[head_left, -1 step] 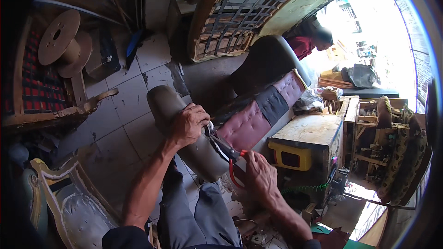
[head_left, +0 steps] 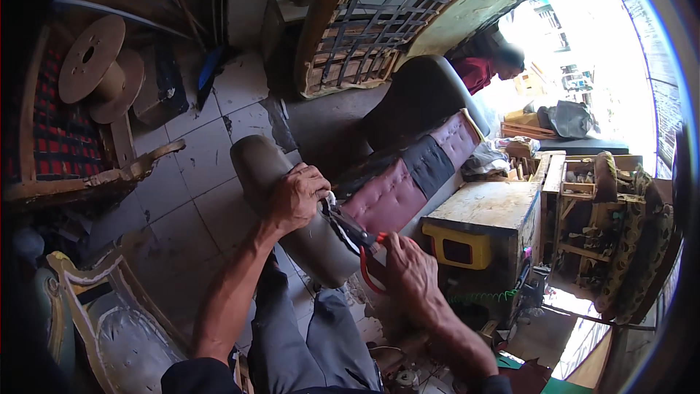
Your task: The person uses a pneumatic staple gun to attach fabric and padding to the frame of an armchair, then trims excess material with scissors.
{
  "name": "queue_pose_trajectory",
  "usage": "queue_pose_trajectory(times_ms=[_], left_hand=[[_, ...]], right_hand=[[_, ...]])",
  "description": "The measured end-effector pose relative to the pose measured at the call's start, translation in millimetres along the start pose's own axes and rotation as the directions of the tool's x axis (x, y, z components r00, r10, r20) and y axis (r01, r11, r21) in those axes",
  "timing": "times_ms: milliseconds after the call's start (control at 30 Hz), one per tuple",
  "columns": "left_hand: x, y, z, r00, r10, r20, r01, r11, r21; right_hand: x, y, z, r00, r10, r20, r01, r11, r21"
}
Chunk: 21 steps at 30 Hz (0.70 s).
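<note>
Grey padded piece (head_left: 319,249) sits near frame centre, slanting from 11 to 5 o'clock. Left hand (head_left: 297,195): grip closed over its edge, thumb hidden. Right hand (head_left: 410,266), at 4 o'clock from the left: grip wrapped round red-handled pliers (head_left: 359,233), handles spread, dark jaws pointing to 10 o'clock beside the piece's edge, near left fingers; can't tell whether they bite anything. Pink-and-black tufted panel (head_left: 384,201) at 1 o'clock from pliers. Worn tabletop (head_left: 485,201) at 2 o'clock from right hand. Brown spool (head_left: 111,82) toward 10 o'clock.
</note>
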<state>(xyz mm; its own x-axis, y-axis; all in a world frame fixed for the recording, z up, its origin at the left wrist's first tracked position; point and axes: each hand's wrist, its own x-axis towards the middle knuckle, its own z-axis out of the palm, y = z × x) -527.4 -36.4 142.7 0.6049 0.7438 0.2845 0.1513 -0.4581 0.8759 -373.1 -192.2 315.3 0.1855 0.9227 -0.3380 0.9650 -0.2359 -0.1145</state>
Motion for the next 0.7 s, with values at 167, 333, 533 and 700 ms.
queue_pose_trajectory(times_ms=[167, 333, 533, 700], left_hand=[[2, -1, 4, 0.998, 0.057, 0.014, -0.057, 0.998, 0.004], [3, -7, 1, 0.943, -0.167, -0.288, 0.132, 0.982, -0.139], [11, -4, 14, 0.922, -0.172, -0.348, 0.148, 0.985, -0.095], [8, -4, 8, 0.926, -0.188, -0.326, 0.165, 0.981, -0.099]], right_hand=[[38, -4, -4, 0.986, 0.004, 0.168, 0.013, 0.994, -0.106], [42, -12, -7, 0.934, 0.081, 0.348, -0.071, 0.997, -0.042], [9, -6, -11, 0.998, 0.040, 0.043, -0.039, 0.999, -0.032], [8, -6, 2, 0.993, 0.023, 0.112, -0.025, 1.000, 0.018]])
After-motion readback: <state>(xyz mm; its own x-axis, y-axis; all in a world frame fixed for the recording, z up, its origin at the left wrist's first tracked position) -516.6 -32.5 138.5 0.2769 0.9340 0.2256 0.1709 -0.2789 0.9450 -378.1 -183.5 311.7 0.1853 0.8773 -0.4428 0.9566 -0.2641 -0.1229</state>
